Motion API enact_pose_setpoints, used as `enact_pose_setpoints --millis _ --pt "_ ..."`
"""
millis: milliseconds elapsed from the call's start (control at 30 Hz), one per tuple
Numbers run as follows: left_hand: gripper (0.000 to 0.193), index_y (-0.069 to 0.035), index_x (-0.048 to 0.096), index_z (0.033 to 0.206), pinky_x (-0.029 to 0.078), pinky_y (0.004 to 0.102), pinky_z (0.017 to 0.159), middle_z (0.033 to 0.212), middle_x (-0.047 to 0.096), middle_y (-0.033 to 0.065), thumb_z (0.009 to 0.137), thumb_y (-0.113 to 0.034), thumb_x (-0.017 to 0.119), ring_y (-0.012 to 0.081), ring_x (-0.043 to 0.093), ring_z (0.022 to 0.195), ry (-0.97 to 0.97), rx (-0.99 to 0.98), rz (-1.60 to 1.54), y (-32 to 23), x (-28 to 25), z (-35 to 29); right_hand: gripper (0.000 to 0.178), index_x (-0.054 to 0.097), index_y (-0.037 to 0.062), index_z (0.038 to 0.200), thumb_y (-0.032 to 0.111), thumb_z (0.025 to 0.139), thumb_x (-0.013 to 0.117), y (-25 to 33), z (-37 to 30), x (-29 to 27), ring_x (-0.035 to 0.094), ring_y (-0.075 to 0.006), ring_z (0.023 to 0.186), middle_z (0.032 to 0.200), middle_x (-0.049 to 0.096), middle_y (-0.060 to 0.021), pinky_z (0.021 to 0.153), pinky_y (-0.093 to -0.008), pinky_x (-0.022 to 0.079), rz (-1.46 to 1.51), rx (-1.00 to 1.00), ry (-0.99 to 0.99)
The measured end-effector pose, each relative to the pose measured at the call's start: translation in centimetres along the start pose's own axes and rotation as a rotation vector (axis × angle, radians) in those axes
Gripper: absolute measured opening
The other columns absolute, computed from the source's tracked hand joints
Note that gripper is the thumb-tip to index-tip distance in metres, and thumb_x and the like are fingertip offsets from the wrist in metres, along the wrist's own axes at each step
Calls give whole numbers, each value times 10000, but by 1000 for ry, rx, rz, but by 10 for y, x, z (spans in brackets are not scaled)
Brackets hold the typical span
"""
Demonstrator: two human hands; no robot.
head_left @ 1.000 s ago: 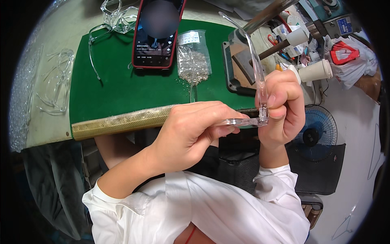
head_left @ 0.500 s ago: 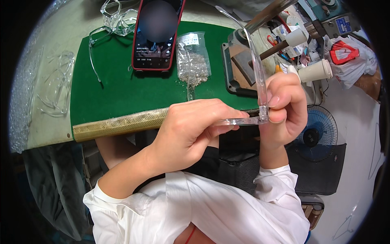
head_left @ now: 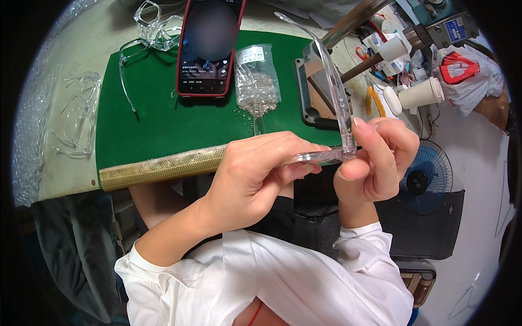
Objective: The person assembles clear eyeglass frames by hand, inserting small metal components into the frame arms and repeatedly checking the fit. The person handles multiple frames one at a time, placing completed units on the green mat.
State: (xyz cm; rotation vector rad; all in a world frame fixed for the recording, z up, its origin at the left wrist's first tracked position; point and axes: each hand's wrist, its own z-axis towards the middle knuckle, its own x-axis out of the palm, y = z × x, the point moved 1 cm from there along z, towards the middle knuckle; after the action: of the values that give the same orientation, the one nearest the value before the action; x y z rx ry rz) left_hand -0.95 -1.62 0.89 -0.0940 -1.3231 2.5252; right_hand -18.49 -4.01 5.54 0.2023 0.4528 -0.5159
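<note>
My left hand (head_left: 253, 179) pinches the front of a clear plastic eyeglass frame (head_left: 340, 106) between thumb and fingers. One temple arm of the frame stands up and away from me, past the hinge corner. Around that corner is my right hand (head_left: 378, 165), its thumb and curled fingers spaced apart, with nothing visibly gripped. Beyond my left hand, a small clear bag (head_left: 256, 81) of tiny metal parts lies on the green mat (head_left: 157, 127), with loose parts spilled at its mouth. My left fingertips are partly hidden by the frame.
A red-cased phone (head_left: 204, 89) stands at the mat's far side. More clear frames (head_left: 155, 32) lie at the far left, others (head_left: 76, 114) on the table. A metal press base (head_left: 312, 111), pliers (head_left: 375, 101) and a white cup (head_left: 421, 93) stand right; a blue fan (head_left: 424, 174) is below.
My right thumb and fingers have come apart from the hinge corner and spread. The frame has shifted slightly left, its raised temple arm tilting a little more left.
</note>
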Motion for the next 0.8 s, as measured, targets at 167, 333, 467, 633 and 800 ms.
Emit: enact_pose_setpoints --millis 167,333,467,633,800 --pt "405 6 652 1069 506 310 622 827 644 136 711 164 547 248 636 701 -29 -2 -7 2 -1 -1 428 721 115 1049 449 787 667 0 3 2 499 -119 663 884 468 -14 527 -233 352 -93 -27 7" --pt "405 5 654 1067 507 316 630 819 641 135 713 164 538 253 630 701 -29 -4 -6 0 -1 1 426 715 118 1060 446 792 665 -1 4 3 509 -123 658 889 479 -16 531 -236 362 -82 -39 -6" --pt "404 3 656 1063 504 313 624 810 639 131 712 166 538 250 626 692 -27 -13 -6 0 -1 1 422 715 113 1053 431 778 682 0 2 4 511 -129 653 878 483 -14 539 -238 376 -65 -37 -34" --pt "401 2 658 1058 500 314 619 812 639 131 709 167 550 253 628 695 -4 -5 34 -1 -4 3 452 714 83 1047 419 746 703 0 5 1 504 -139 666 857 501 -23 538 -245 379 -73 -40 13" --pt "377 8 653 1060 522 301 624 833 652 123 737 170 543 222 652 719 16 -1 16 -1 -6 3 533 721 53 1015 469 681 729 -2 10 -2 486 -143 675 828 504 -32 536 -250 372 35 87 37"
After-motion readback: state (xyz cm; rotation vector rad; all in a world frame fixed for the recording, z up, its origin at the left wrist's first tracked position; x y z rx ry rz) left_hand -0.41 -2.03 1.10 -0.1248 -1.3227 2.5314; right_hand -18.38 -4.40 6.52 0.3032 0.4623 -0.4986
